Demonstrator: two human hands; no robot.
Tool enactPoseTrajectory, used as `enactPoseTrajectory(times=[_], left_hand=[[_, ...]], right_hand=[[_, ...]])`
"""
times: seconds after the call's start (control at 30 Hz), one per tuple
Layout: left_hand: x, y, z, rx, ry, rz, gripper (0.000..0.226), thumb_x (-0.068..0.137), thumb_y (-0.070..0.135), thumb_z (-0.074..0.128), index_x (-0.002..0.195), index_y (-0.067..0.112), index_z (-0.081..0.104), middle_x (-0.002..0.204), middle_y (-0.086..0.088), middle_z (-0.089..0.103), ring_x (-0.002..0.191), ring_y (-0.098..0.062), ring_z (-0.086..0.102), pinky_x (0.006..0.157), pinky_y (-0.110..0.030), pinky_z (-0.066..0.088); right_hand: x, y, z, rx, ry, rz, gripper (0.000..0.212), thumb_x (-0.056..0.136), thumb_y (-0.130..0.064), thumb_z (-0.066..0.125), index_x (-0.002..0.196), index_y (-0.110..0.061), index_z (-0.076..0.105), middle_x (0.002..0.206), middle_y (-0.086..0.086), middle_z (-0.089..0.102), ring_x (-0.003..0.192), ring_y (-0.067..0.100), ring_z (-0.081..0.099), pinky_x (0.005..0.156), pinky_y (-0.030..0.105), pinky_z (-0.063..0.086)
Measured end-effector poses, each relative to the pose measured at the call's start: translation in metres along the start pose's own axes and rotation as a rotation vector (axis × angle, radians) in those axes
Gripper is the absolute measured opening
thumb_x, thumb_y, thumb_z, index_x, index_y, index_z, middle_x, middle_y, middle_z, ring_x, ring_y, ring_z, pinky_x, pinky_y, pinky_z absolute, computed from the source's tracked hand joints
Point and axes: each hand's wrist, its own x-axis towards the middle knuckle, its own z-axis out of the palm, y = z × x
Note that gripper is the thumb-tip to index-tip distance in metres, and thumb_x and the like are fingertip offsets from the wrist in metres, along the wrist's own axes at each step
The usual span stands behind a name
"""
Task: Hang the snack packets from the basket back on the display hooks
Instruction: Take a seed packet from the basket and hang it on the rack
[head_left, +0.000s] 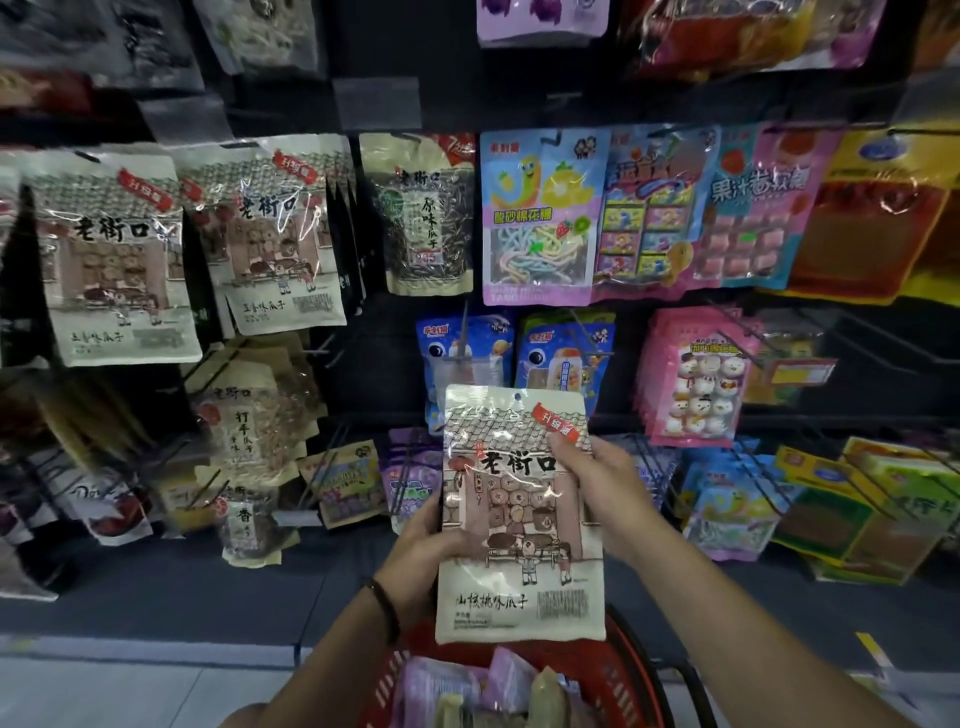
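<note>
The cream glossy seed packet (519, 519) is held upright above the red plastic basket (618, 675) at 6 o'clock. The fingers of the left hand (418, 543) and right hand (597, 478) clamp its side edges, probably to keep its top hole (517, 397) free for a hook. Matching packets (119, 254) hang at 10 o'clock.

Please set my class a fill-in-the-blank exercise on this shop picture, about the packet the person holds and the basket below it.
1. The right hand pinches the cream packet at its upper right side; the left hand grips its lower ____ side.
2. The basket below the packet is ____ in colour.
3. The packet's hanging hole is at its ____ edge.

Missing words: left; red; top.
</note>
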Motion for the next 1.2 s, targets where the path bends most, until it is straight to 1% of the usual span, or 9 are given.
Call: enactPoseTrajectory(times=[0.07, 0.17, 0.33, 0.5, 0.67, 0.73, 0.83, 0.9, 1.2], left_hand=[[0.003, 0.011, 0.0, 0.148, 0.066, 0.082, 0.064, 0.072, 0.035, 0.093, 0.128, 0.026, 0.064, 0.116, 0.002, 0.078, 0.11, -0.022, 0.073, 0.099, -0.05, 0.056], [0.012, 0.028, 0.007, 0.258, 0.277, 0.256, 0.041, 0.085, 0.062, 0.072, 0.114, 0.033, 0.073, 0.111, 0.01, 0.079, 0.108, -0.013, 0.074, 0.099, -0.048, 0.058], [0.014, 0.051, 0.011, 0.186, 0.324, 0.31, 0.02, 0.103, 0.042, 0.059, 0.112, 0.034, 0.074, 0.111, 0.007, 0.079, 0.106, -0.016, 0.075, 0.098, -0.052, 0.058], [0.01, 0.086, -0.008, 0.128, 0.323, 0.291, 0.02, 0.098, 0.043, 0.064, 0.108, 0.032, 0.076, 0.112, 0.002, 0.079, 0.109, -0.02, 0.074, 0.1, -0.054, 0.056], [0.011, 0.145, -0.042, 0.168, 0.364, 0.337, 0.012, 0.1, 0.025, 0.066, 0.108, 0.023, 0.074, 0.104, 0.002, 0.081, 0.1, -0.019, 0.077, 0.09, -0.044, 0.062], [0.012, 0.169, -0.057, 0.255, 0.471, 0.427, 0.021, 0.097, 0.036, 0.069, 0.112, 0.022, 0.071, 0.105, 0.008, 0.08, 0.103, -0.012, 0.074, 0.093, -0.035, 0.06], [0.019, 0.201, -0.085, 0.298, 0.578, 0.484, 0.08, 0.078, 0.076, 0.069, 0.131, 0.017, 0.063, 0.13, 0.004, 0.071, 0.121, -0.014, 0.065, 0.109, -0.044, 0.05], [0.017, 0.227, -0.102, 0.255, 0.606, 0.481, 0.069, 0.087, 0.066, 0.069, 0.137, 0.021, 0.057, 0.136, 0.009, 0.063, 0.124, -0.012, 0.061, 0.11, -0.035, 0.044], [0.054, 0.318, -0.18, 0.239, 0.634, 0.53, 0.082, 0.1, 0.054, 0.056, 0.163, 0.012, 0.022, 0.167, -0.007, 0.033, 0.148, -0.028, 0.041, 0.12, -0.047, 0.036]], right_hand=[[0.0, -0.001, 0.008, -0.036, 0.019, -0.064, 0.02, 0.094, -0.039, 0.077, 0.104, -0.022, 0.082, 0.099, 0.004, 0.083, 0.095, 0.029, 0.077, 0.096, 0.049, 0.059], [-0.003, -0.004, 0.019, -0.068, 0.039, -0.145, 0.011, 0.099, -0.029, 0.073, 0.101, -0.022, 0.082, 0.096, 0.006, 0.083, 0.089, 0.027, 0.077, 0.088, 0.044, 0.057], [-0.007, -0.023, 0.028, -0.075, -0.013, -0.17, 0.017, 0.1, -0.029, 0.072, 0.108, -0.018, 0.081, 0.105, -0.005, 0.083, 0.103, 0.016, 0.077, 0.097, 0.04, 0.06], [0.001, -0.07, 0.052, -0.181, -0.06, -0.255, 0.021, 0.098, -0.033, 0.073, 0.098, -0.013, 0.076, 0.075, -0.01, 0.078, 0.069, 0.001, 0.07, 0.063, 0.012, 0.05], [0.02, -0.105, 0.108, -0.248, -0.007, -0.337, 0.045, 0.09, -0.056, 0.076, 0.092, -0.011, 0.076, 0.087, 0.01, 0.079, 0.079, 0.024, 0.075, 0.076, 0.044, 0.059], [0.023, -0.122, 0.136, -0.271, -0.039, -0.378, 0.033, 0.092, -0.05, 0.076, 0.091, -0.016, 0.078, 0.087, 0.0, 0.081, 0.082, 0.013, 0.076, 0.08, 0.04, 0.06], [0.033, -0.15, 0.179, -0.27, -0.071, -0.441, 0.017, 0.095, -0.041, 0.077, 0.093, -0.024, 0.079, 0.09, -0.012, 0.081, 0.088, 0.005, 0.075, 0.084, 0.036, 0.06], [0.042, -0.17, 0.207, -0.273, -0.089, -0.448, 0.011, 0.095, -0.035, 0.077, 0.095, -0.024, 0.079, 0.09, -0.011, 0.08, 0.087, 0.008, 0.074, 0.081, 0.036, 0.059], [0.099, -0.238, 0.306, -0.351, -0.078, -0.484, 0.031, 0.097, -0.044, 0.071, 0.095, -0.013, 0.076, 0.092, 0.006, 0.079, 0.088, 0.029, 0.074, 0.082, 0.045, 0.06]])
